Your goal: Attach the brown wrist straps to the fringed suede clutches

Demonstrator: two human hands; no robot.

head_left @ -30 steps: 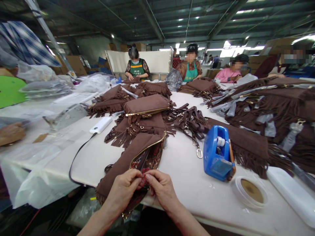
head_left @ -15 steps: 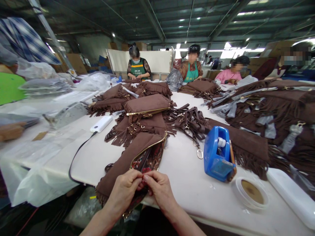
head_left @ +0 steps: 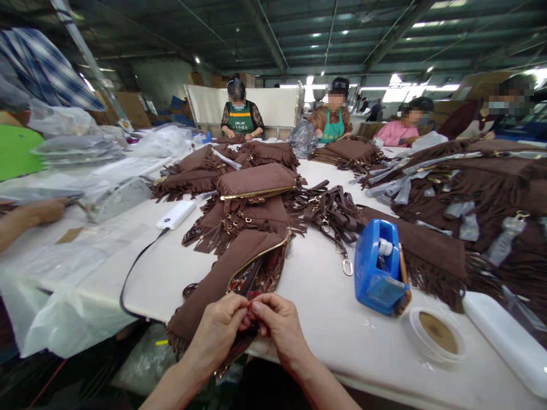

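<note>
white table (head_left: 325, 310), dark roof (head_left: 205, 34) above; left hand (head_left: 217, 326) and right hand (head_left: 281, 323) pinch red fabric (head_left: 255, 295)

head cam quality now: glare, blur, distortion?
All in the head view: wide-angle stretch toward the edges; bright back window blown out; co-worker's arm soft at far left; space under the table near-black; red material between left hand and right hand lacks clear detail.
</note>
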